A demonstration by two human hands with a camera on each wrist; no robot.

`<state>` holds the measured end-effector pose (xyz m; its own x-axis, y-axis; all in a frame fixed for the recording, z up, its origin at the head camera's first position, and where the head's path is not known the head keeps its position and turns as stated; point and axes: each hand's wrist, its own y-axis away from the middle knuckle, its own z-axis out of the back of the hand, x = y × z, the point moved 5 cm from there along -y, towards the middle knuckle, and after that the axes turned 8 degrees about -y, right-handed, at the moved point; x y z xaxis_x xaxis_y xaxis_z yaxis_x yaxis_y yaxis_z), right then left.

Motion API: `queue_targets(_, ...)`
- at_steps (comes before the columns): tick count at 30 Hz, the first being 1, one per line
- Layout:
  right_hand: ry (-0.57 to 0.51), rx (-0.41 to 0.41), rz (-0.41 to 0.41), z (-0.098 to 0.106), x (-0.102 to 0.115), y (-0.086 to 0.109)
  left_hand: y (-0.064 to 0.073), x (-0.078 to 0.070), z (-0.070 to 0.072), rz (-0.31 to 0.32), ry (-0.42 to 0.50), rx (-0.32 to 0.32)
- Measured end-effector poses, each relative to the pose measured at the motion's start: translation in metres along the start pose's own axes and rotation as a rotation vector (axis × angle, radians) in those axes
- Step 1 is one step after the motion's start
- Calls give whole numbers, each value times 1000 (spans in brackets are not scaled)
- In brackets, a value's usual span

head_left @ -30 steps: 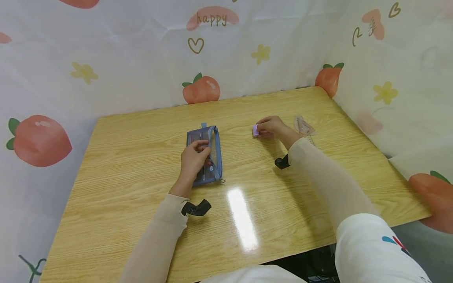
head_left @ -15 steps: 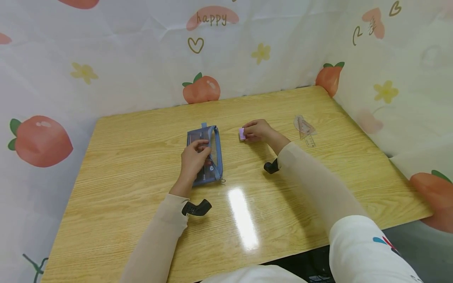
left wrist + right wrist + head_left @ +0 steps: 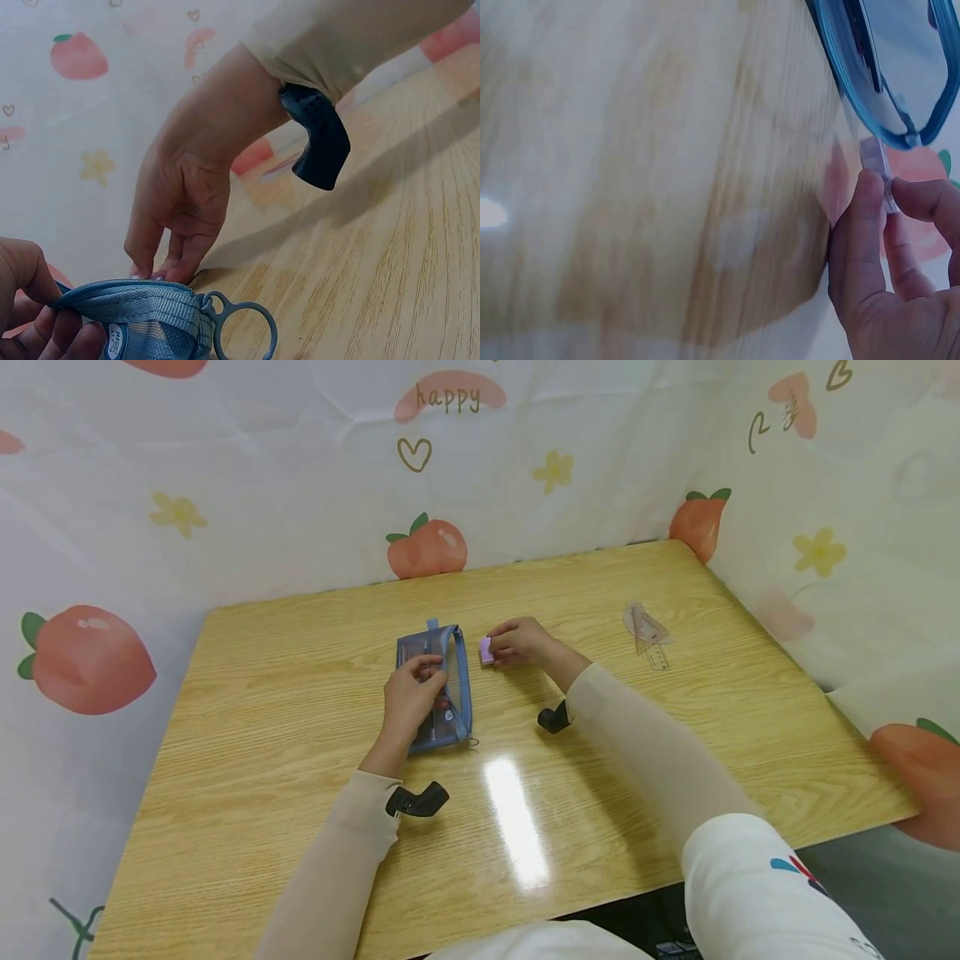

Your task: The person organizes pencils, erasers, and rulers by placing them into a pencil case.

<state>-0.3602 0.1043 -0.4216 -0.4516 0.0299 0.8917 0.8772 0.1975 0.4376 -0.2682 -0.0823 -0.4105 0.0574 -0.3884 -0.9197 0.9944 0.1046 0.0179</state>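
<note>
Snugly pinched, narrow grip, between thumb and fingertips of the right hand (image 3: 523,641): a block (image 3: 487,651), small and purple, with one end clear of the fingers. Held just right of the pouch (image 3: 464,685), near but apart from it in the head view; hard to tell whether touching the table (image 3: 300,718). Looks light and fairly firm, perhaps rubbery like an eraser, so probably neither fragile nor very slippery; best taken by two opposite sides towards the back, leaving the front end free. Caught in the left hand (image 3: 408,697), between thumb and curled fingers: the pouch, by the edge of its opening, with the zip undone. Seems thin, soft and floppy, likely to sag without support; better held by the bound zip edge than by the slack panel. Inside, something dark and slim, perhaps a pen (image 3: 868,49). At the near end, a pull ring (image 3: 271,327). Farther right on the table, well apart from both hands: clear rulers (image 3: 649,631), overlapping, probably light, stiff and slippery, easiest to take by an edge. Strapped at each wrist, a black camera (image 3: 553,718); behind everything, a fruit-printed backdrop (image 3: 300,485).
</note>
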Motion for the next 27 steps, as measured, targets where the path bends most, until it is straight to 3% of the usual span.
queue_targets(11,-6,37,-11,-24,-8,1,-1,1,-2,9,1,1)
queue_targets(19,-12,19,2,-36,-10,0,-2,1,-3,4,9,2)
queue_targets(27,111,-19,87,-43,-10,0,-1,1,-4,14,-3,14)
